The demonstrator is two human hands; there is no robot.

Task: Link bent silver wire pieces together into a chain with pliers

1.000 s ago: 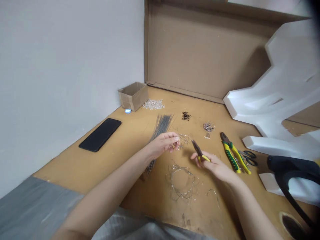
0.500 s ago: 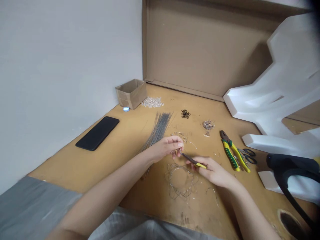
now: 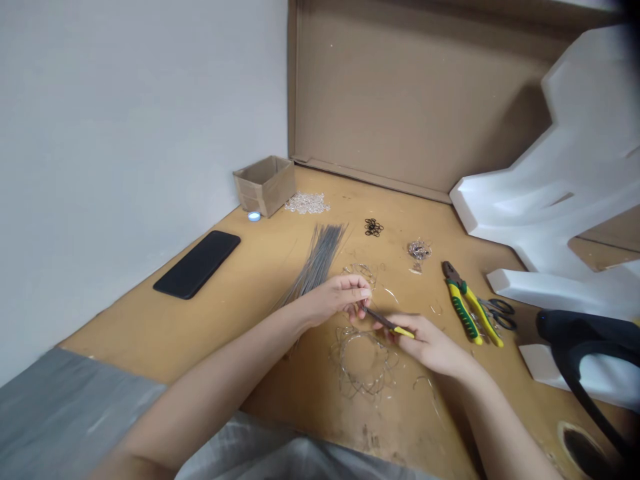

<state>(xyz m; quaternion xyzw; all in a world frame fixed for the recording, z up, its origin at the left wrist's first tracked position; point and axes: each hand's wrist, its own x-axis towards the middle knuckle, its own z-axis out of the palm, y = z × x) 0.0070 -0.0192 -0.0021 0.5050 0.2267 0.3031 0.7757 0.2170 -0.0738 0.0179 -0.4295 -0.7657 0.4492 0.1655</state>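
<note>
Between the thumb and fingers of my left hand (image 3: 345, 295) a thin piece of wire (image 3: 365, 304) is pinched; most of it is hidden. My right hand (image 3: 423, 341) is closed round yellow-handled pliers (image 3: 387, 323), whose dark jaws reach the wire at my left fingertips. Just below both hands a looped wire ring (image 3: 365, 363) lies on the table. Behind my left hand are a bundle of straight grey wires (image 3: 320, 257) and another small wire piece (image 3: 360, 270).
Larger green-and-yellow pliers (image 3: 465, 303) and scissors (image 3: 500, 312) lie at right, near white foam (image 3: 550, 200). Toward the back are black rings (image 3: 373, 227), a wire coil (image 3: 419, 249), clear beads (image 3: 307, 203) and a cardboard box (image 3: 265, 190). A black phone (image 3: 197, 265) lies left.
Both hands keep almost the same pose at the wire, with the plier jaws still against it. The whole view has shifted slightly.
</note>
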